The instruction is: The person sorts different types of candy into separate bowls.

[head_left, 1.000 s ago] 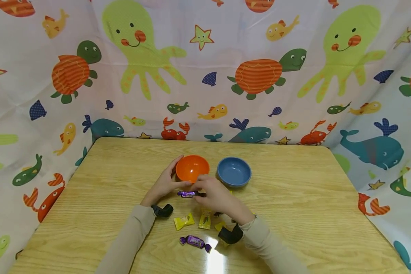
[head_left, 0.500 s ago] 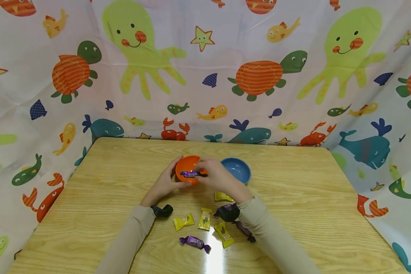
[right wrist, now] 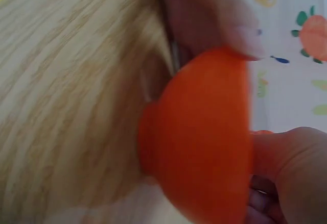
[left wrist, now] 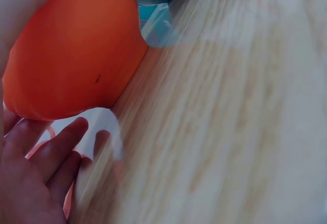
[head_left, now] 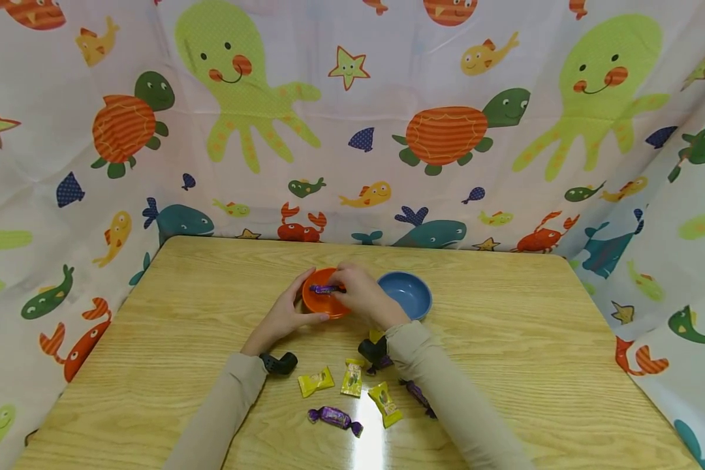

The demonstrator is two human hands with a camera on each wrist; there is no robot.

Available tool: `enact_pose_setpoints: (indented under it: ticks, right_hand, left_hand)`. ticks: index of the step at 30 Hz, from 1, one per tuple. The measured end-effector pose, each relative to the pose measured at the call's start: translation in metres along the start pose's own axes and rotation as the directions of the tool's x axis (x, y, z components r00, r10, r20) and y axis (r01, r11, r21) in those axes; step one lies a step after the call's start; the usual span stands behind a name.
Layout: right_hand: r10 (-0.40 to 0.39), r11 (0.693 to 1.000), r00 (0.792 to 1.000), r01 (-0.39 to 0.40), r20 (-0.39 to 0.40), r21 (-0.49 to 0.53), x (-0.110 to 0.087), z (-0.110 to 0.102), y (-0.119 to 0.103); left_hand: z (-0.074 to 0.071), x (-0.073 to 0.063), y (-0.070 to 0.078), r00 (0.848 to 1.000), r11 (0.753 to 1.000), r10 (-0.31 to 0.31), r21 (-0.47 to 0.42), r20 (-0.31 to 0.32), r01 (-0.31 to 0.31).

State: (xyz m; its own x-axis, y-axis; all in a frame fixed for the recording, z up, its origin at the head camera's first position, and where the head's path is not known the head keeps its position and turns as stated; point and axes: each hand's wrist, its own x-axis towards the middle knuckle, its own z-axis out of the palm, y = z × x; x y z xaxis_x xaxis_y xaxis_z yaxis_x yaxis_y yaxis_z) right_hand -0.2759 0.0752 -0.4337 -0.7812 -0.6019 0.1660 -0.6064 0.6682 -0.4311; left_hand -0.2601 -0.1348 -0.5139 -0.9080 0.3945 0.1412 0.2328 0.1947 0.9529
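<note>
My left hand holds the orange bowl from its left side, the thumb along the near wall and the fingers behind. In the left wrist view the thumb lies against the outer wall of the bowl. A candy in a purple twist wrapper is pinched in my right hand, inside the bowl's outline in the head view. That candy is hidden in the right wrist view, where the right thumb and fingers reach over the rim of the bowl.
A blue bowl stands right of the orange one, partly behind the right hand. Nearer lie several yellow-wrapped candies and purple-wrapped candies, some partly covered by the right sleeve. A sea-animal cloth hangs behind the table.
My right hand has lifted the purple-wrapped candy from the table in front of the orange bowl and brought it forward over the rim. The left hand has stayed on the bowl.
</note>
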Motion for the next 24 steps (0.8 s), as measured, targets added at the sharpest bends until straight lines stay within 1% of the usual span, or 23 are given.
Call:
enact_pose_setpoints:
  ticks: [5, 10, 15, 19, 24]
  right_hand:
    - [-0.007, 0.994, 1.000, 0.010, 0.030, -0.112, 0.004, 0.008, -0.003]
    - [0.004, 0.974, 0.999, 0.007, 0.048, -0.228, 0.006, 0.012, -0.007]
    - [0.028, 0.965, 0.998, -0.013, 0.055, -0.263, 0.007, 0.012, -0.013]
    - [0.059, 0.958, 0.997, -0.043, 0.050, -0.283, 0.006, 0.010, -0.016]
    - [0.059, 0.946, 0.997, -0.042, 0.044, -0.321, 0.005, 0.010, -0.018]
  left_hand:
    - [0.000, 0.000, -0.001, 1.000, 1.000, 0.001, 0.006, -0.008, -0.001]
    - [0.000, -0.001, 0.000, 1.000, 1.000, 0.010, 0.012, -0.003, -0.010]
    - [0.000, -0.001, -0.001, 1.000, 1.000, 0.011, 0.000, 0.005, -0.011]
    - [0.000, -0.001, 0.000, 1.000, 1.000, 0.018, -0.003, 0.011, -0.018]
    - [0.000, -0.001, 0.000, 1.000, 1.000, 0.017, -0.003, 0.008, -0.017]
